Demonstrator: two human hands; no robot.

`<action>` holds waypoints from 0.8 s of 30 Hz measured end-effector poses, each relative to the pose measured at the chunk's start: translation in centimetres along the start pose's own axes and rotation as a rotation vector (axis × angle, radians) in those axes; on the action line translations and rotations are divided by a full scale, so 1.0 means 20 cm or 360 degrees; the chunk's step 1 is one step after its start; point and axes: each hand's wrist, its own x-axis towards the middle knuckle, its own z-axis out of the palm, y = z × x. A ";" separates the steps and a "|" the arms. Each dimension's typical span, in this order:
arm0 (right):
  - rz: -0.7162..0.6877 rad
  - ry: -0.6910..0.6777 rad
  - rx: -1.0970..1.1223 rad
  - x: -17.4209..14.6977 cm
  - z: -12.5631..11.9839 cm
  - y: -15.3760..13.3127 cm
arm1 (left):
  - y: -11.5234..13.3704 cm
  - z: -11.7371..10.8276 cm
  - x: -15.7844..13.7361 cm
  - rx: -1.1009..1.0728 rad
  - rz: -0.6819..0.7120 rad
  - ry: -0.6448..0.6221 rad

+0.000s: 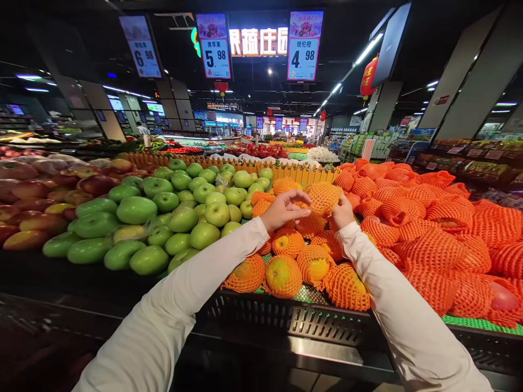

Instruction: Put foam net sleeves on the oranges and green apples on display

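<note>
An orange in an orange foam net (322, 198) is raised above the other netted fruit. My right hand (341, 213) pinches the net at the orange's right side, fingers closed. To its left, my left hand (284, 209) is open, with curved fingers apart and the fingertips close to the orange. Whether they touch it I cannot tell. Below both hands lie several netted oranges (281, 276) in a black slotted crate (286, 321) with a green liner.
Green apples (175, 218) are piled at left, with red apples (36, 201) beyond them. Fruit in red-orange foam nets (433, 228) fills the right side. A low yellow picket fence (304, 173) runs behind the oranges. Price screens (305, 46) hang overhead.
</note>
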 end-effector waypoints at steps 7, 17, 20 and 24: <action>0.0336 0.0033 0.0188 -0.04 0.01 -0.05 | 0.03 0.02 -0.03 0.0131 -0.0229 -0.0403; 0.0256 -0.0116 -0.0033 -0.06 0.02 -0.07 | -0.03 -0.01 0.03 0.0173 -0.0480 0.0340; -0.0277 -0.0126 -0.0344 -0.08 0.04 -0.12 | -0.02 0.01 0.01 -0.0025 -0.0546 0.0414; -0.0896 -0.0535 -0.0837 -0.13 0.05 -0.20 | 0.00 0.03 0.00 -0.0114 -0.0384 0.0319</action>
